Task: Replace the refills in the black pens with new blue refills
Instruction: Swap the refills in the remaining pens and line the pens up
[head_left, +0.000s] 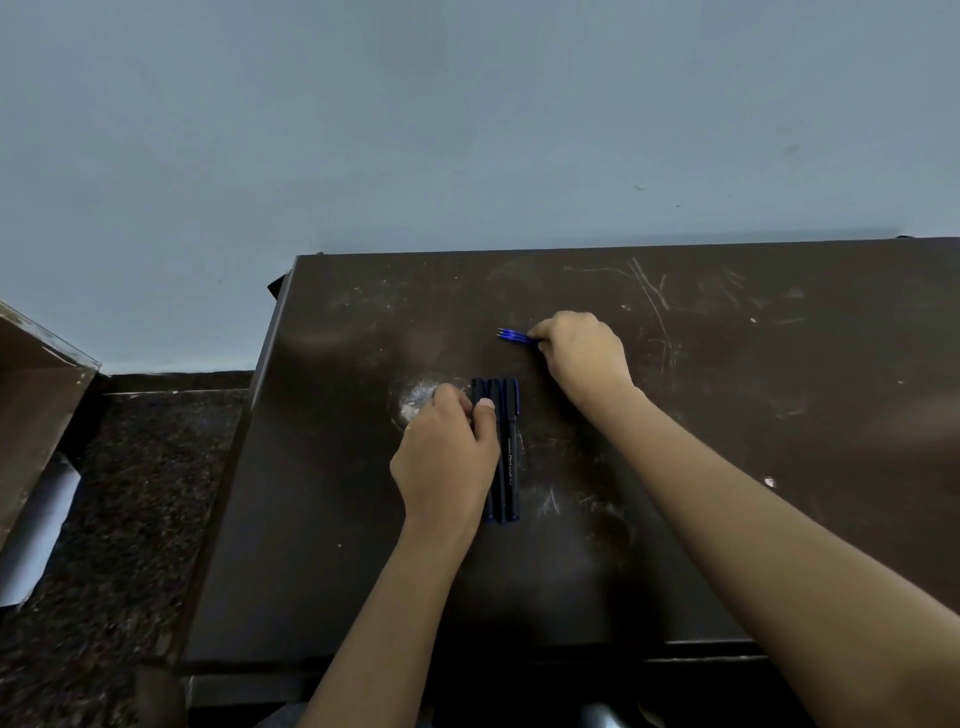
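Two hands in frame, head view, both over a dark brown table (727, 415) with a scratched top.

Black pens (511, 452): lie side by side in a tight row near the middle of the table, long axis running away from the person, clip ends on the far side. About four; the exact count cannot be told, as the hand covers the left part of the row. White lettering shows on the rightmost barrel.

Left hand (447, 462): rests on the left part of the row. Thumb lies on top of the pens, fingers curled down at the row's left edge, so the grip pinches the leftmost pens. A thin ring shows on one finger.

Right hand (582, 358): farther back and to the right, apart from the pens. Fingers closed and pinching a small bundle of blue refills (514, 336), tips pointing left, low over the table.

Worn pale patch (415, 400) on the table, just beyond the left fingers.

Grey-blue wall (467, 130) behind the table. Dark speckled floor (130, 493) at left.
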